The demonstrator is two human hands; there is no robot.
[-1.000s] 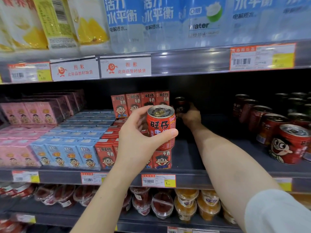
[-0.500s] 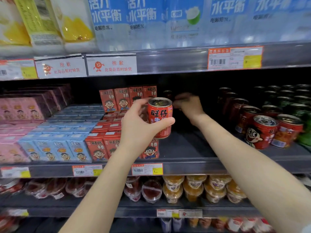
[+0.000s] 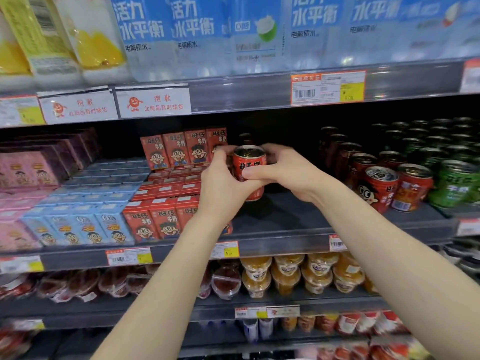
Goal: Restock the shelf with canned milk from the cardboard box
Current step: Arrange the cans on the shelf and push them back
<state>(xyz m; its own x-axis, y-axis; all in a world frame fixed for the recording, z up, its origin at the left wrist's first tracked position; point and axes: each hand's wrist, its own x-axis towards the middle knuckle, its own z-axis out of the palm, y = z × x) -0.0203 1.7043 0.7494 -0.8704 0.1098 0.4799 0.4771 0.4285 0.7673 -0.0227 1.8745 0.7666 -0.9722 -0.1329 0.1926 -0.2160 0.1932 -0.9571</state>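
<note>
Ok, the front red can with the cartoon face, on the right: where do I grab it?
Wrap the round side wall of the front red can at mid-height, coming from the front-left: the shelf is bare there, while another red can crowds its right and more stand behind.

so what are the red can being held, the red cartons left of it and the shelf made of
Can: looks like metal, glossy red printed wall, shiny silvery top catching light. Cartons: seemingly coated paperboard, flat faces, sharp folded edges, slight sheen. Shelf: probably painted metal, dark grey, smooth with dull reflections; plastic cannot be ruled out.
</note>
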